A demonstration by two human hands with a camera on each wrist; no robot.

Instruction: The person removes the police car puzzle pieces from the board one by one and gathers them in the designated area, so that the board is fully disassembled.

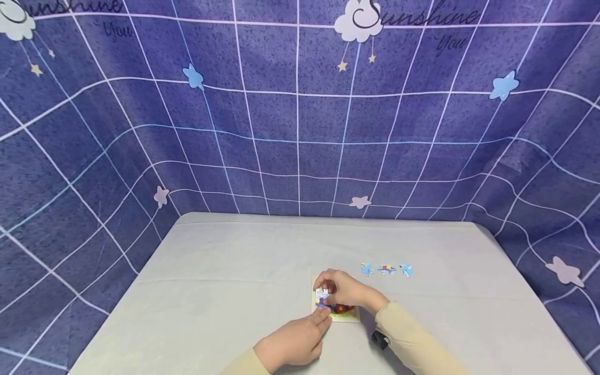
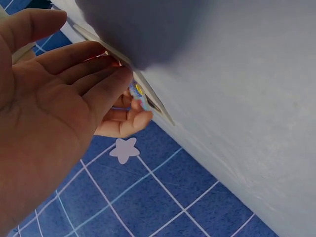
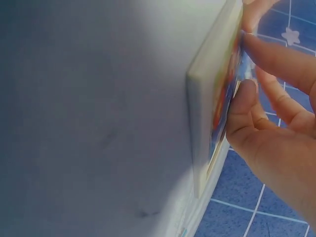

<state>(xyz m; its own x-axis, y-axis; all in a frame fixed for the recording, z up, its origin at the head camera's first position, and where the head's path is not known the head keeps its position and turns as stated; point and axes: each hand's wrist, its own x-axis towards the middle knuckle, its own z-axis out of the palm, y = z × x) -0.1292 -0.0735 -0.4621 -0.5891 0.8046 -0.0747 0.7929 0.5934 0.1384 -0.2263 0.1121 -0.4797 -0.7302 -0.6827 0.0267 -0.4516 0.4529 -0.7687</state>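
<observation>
A small wooden puzzle board (image 1: pixel 348 319) with a pale rim and a coloured picture lies on the table. My right hand (image 1: pixel 344 289) is over its upper part, with bent fingers and thumb at a white and blue puzzle piece (image 1: pixel 321 295). In the right wrist view, thumb and forefinger of the right hand (image 3: pixel 276 123) pinch close to the board (image 3: pixel 198 98); the fingers partly hide the piece. My left hand (image 1: pixel 297 338) rests its fairly straight fingertips on the board's lower left edge. In the left wrist view that hand (image 2: pixel 64 94) covers much of the board.
Beyond the right hand lie three loose puzzle pieces in a row: a blue one (image 1: pixel 366 269), a multicoloured one (image 1: pixel 386 269) and another blue one (image 1: pixel 405 270). A white cloth covers the table (image 1: pixel 211 271). Blue grid-patterned curtain (image 1: pixel 281 114) hangs behind and at the sides.
</observation>
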